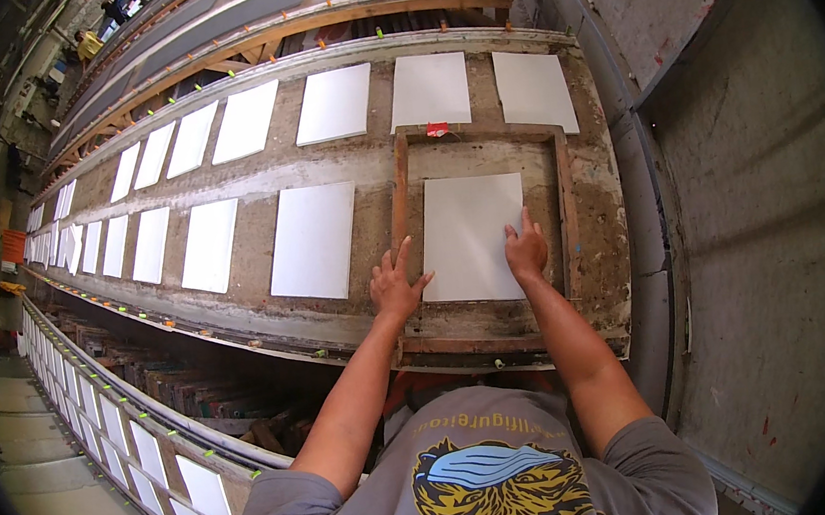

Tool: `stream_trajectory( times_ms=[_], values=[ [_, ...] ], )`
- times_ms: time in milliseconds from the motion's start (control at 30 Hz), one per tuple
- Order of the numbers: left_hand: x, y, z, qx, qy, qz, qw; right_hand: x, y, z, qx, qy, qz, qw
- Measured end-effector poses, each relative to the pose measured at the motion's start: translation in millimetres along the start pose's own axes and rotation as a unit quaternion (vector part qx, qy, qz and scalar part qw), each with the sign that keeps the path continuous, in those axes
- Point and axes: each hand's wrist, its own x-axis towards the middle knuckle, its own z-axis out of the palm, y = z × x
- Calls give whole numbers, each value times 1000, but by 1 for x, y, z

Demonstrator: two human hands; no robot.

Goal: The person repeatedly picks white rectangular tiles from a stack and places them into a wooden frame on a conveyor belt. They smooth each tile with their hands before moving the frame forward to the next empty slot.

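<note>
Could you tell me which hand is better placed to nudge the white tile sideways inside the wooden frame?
Probably the right hand: it lies flat on the white tile, while the left hand sits at its edge by the wooden frame.

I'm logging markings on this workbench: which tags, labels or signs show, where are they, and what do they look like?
Small red tag: on the far bar of the wooden frame around the white sheet under both hands; squarish, red.
Shirt print: on the person's grey shirt, bottom edge; blue, yellow and black picture.
No screens or packages show.
</note>
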Motion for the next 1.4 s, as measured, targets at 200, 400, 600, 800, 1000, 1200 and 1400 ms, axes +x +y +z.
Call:
stream_trajectory(
  times_ms=[200, 400, 600, 800, 1000, 1200, 1400],
  values=[
    [0, 1, -1, 3, -7, -6, 1000, 2, 2, 4, -12, -2, -3, 1000],
    [0, 2, 0, 1, 0, -4, 1000, 7, 9, 9, -48, 3, -16, 999],
    [-1, 1, 2, 6, 15, 2, 1000, 3, 2, 1, -41, 0, 9, 999],
    [-10, 12, -12, 75, 64, 14, 995, 4, 2, -11, -38, -35, 22, 998],
    [23, 70, 2, 47, 79, 169, 981, 4, 5, -13, -56, -26, 5, 998],
    [65, 97, 51, -6, 14, 163, 986, 4, -3, -27, -82, -70, 0, 994],
    [64, 98, 56, 7, -10, 161, 987, -22, 20, 18, -136, -26, -235, 962]
  ],
)
